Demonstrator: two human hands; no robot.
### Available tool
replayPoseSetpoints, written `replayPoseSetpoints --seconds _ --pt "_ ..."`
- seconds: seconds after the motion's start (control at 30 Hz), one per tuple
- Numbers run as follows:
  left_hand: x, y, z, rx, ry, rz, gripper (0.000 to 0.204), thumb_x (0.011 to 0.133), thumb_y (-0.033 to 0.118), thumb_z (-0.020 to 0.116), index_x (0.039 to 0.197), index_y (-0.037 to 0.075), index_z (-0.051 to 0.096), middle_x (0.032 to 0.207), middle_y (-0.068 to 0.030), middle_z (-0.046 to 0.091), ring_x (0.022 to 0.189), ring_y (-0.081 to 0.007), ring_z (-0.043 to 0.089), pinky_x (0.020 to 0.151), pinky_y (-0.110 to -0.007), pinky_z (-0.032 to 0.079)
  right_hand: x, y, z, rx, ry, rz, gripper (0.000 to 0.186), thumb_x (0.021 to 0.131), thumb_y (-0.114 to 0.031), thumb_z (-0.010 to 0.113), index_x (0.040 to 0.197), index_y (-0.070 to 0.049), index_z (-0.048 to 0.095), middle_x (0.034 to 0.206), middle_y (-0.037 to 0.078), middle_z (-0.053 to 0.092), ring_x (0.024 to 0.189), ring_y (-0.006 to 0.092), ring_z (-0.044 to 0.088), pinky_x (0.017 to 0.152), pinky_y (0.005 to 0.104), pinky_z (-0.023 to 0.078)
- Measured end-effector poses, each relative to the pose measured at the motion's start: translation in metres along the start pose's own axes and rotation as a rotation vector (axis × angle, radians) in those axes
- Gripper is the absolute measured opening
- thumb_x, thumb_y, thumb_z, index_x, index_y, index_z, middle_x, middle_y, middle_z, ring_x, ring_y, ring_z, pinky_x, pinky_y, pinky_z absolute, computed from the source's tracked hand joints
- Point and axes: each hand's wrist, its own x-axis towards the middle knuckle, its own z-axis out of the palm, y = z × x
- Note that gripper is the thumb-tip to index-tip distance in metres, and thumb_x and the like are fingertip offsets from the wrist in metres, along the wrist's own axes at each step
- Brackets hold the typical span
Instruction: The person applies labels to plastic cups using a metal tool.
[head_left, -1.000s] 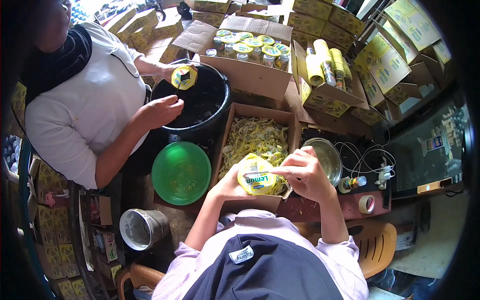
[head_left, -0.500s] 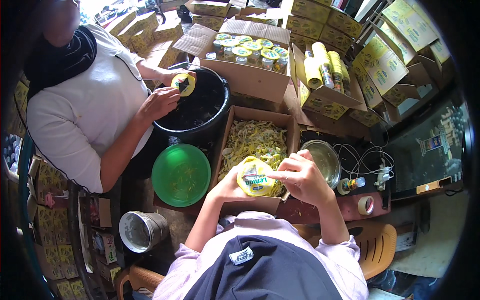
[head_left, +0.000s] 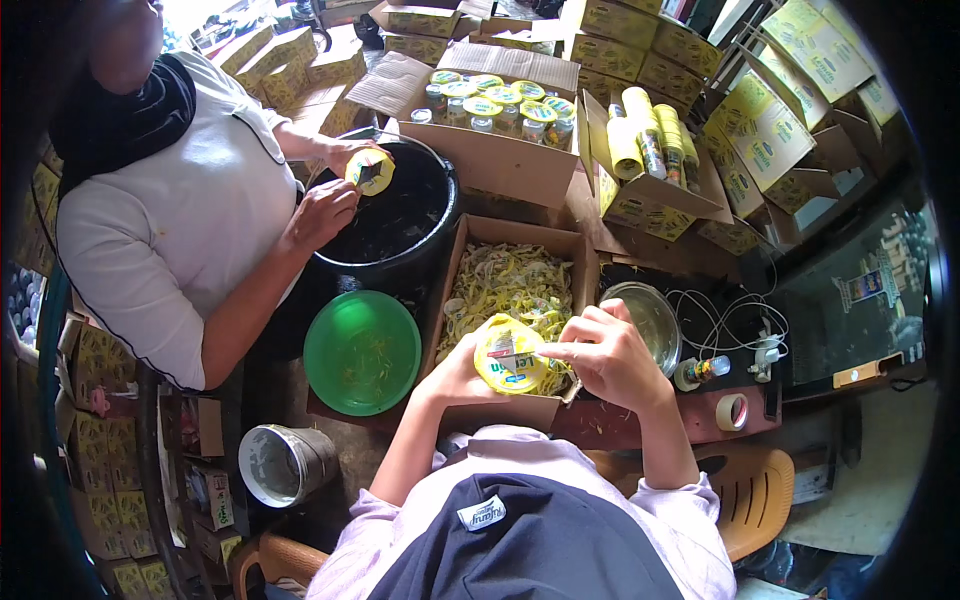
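A round cup lid [head_left: 510, 375] of yellow printed film faces up in front of my chest, gripped from its left side and from below by my left hand [head_left: 452, 372]. Whatever lies under the lid is hidden. Across its printed top runs a grey wedge-shaped patch; I cannot tell whether it is a tear or a blade. From the right, my right hand [head_left: 615, 362] reaches over with curled fingers, its index finger touching the lid's right side. Beneath both hands stands a cardboard box [head_left: 590, 262] heaped with yellow film scraps [head_left: 510, 280].
A person at the left holds a similar yellow cup [head_left: 372, 172] over a black bucket [head_left: 450, 190]. Nearby are a green basin lid [head_left: 362, 352], a grey pail [head_left: 285, 465], a clear bowl [head_left: 650, 325], a tape roll [head_left: 732, 411], and boxes of cups [head_left: 490, 150].
The lid has turned a little in my left hand, and the grey wedge now covers more of its print. My right hand has barely moved. The other person's cup has tilted slightly.
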Motion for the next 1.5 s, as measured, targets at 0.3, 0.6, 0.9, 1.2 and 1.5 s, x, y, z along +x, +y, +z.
replayPoseSetpoints --seconds 0.3,0.6,0.9,1.2,1.5 --pt "-0.005 0.0 -0.002 -0.073 0.051 -0.007 0.066 0.053 0.014 0.078 0.111 0.003 0.048 0.105 -0.0084 0.056 0.097 -0.017 0.053 0.089 -0.031 0.039 0.005 0.001 -0.001 -0.049 -0.037 -0.002 0.029 0.064 -0.006 0.059 0.088 -0.022 0.066 0.074 -0.002 0.054 0.077 0.0145 0.053 0.077 0.0318 0.034" --pt "0.0 0.006 -0.007 0.007 0.046 -0.009 0.065 0.052 0.016 0.077 0.109 0.003 0.049 0.103 -0.0081 0.056 0.095 -0.017 0.053 0.088 -0.03 0.04 0.008 0.008 -0.003 -0.069 -0.022 -0.022 0.029 0.063 -0.005 0.06 0.088 -0.02 0.065 0.075 -0.003 0.054 0.076 0.0143 0.053 0.079 0.0312 0.034" --pt "-0.005 -0.016 -0.031 0.108 0.147 -0.034 0.074 0.05 0.01 0.078 0.116 0.003 0.044 0.108 -0.0064 0.054 0.102 -0.0162 0.052 0.092 -0.031 0.039 -0.025 0.032 -0.002 0.047 0.302 0.209 0.027 0.067 -0.001 0.061 0.088 -0.016 0.066 0.067 -0.001 0.055 0.065 0.0156 0.052 0.073 0.0302 0.033" --pt "0.03 -0.052 -0.073 0.021 0.376 -0.007 0.055 0.062 0.007 0.074 0.111 0.003 0.047 0.102 -0.0046 0.056 0.092 -0.0117 0.054 0.082 -0.028 0.044 -0.064 0.029 0.041 0.12 0.469 0.508 0.021 0.066 0.004 0.064 0.084 -0.006 0.065 0.069 0.006 0.058 0.068 0.0194 0.053 0.067 0.0297 0.041" --pt "0.098 -0.066 -0.108 -0.774 0.542 0.168 0.045 0.082 0.031 0.058 0.117 0.008 0.043 0.113 -0.0054 0.051 0.107 -0.0202 0.048 0.09 -0.041 0.04 -0.073 0.025 0.056 0.222 0.533 0.624 0.02 0.066 0.004 0.066 0.083 -0.007 0.066 0.068 0.004 0.058 0.064 0.0179 0.052 0.063 0.0278 0.041"
